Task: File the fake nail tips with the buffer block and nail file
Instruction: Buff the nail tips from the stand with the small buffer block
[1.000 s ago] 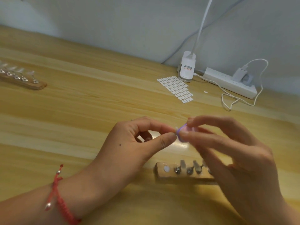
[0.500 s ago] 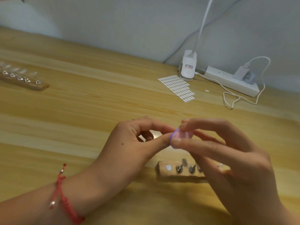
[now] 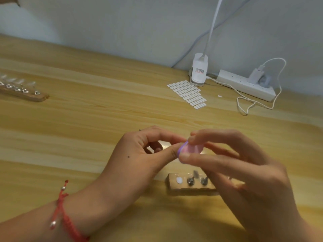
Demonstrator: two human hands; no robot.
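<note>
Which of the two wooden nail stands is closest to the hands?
The near stand just below the right hand, bearing a white pad; the far stand sits at left.

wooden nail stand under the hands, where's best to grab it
Pinch the short light wooden block by its long front and back sides at its left end, coming from the left: metal clips stand on top, and the right hand covers its right end.

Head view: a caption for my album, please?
The right hand holds a pink, purple-edged pad against the left hand, over a wooden stand.
</note>
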